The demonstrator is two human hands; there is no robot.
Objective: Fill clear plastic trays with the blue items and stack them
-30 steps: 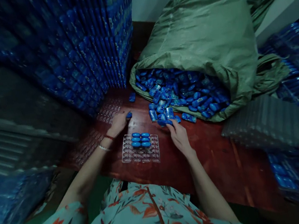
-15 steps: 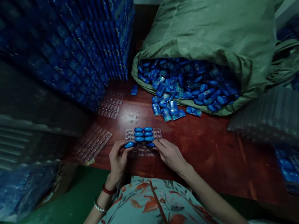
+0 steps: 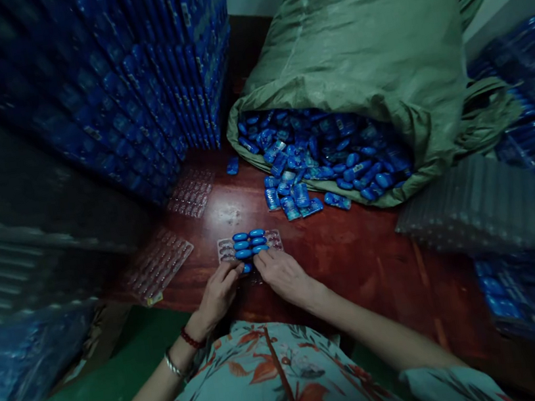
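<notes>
1. A wall of stacked blue packs (image 3: 143, 92) fills the upper left, rising from the back of the red-brown tabletop (image 3: 365, 260).
2. A green sack (image 3: 375, 46) lies on its side at the upper right, its mouth open toward the middle, spilling loose blue pieces (image 3: 312, 161) onto the tabletop.
3. Stacks of clear trays (image 3: 477, 204) sit at the right edge; two more clear trays (image 3: 157, 266) lie flat at the left, near the wall of packs.
4. A single tray (image 3: 227, 249) lies at the near edge of the tabletop, just in front of the person, with blue pieces (image 3: 249, 243) seated in its middle pockets.
5. The left hand (image 3: 218, 294) rests at the tray's near edge, fingers curled, fingertips pressing a blue piece (image 3: 246, 268) into the tray.
6. The right hand (image 3: 286, 277) lies just beside it, fingers narrowly bent, tips on the tray's near row; whether it grips anything cannot be told.
</notes>
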